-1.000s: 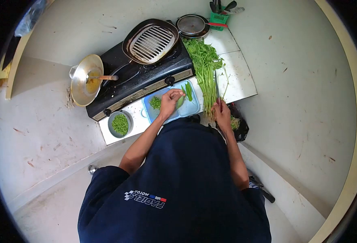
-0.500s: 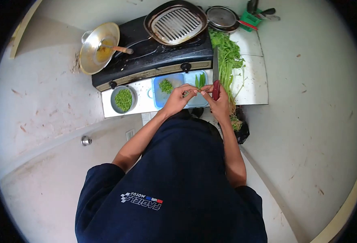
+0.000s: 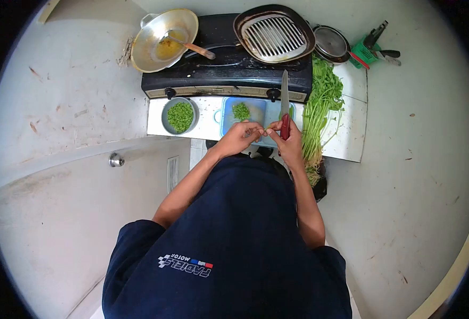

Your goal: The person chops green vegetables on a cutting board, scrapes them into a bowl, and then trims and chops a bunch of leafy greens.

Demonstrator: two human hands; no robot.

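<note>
Green stem piece (image 3: 264,131), pinched between fingertips of the left hand (image 3: 239,137) and right hand (image 3: 288,141), hangs over a blue cutting board's (image 3: 258,111) near edge. The right fist also clamps a red-handled knife (image 3: 284,103), blade pointing far toward the stove (image 3: 229,80); keeping it angled off the fingers seems wise.

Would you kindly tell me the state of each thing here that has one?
Left hand: pinching a small green piece.
Right hand: gripping the knife, blade up.
Wok: holds yellow liquid and a spoon.
Bowl: filled with chopped greens.
Pot: lidded.
Grill pan: resting on the stove.
</note>
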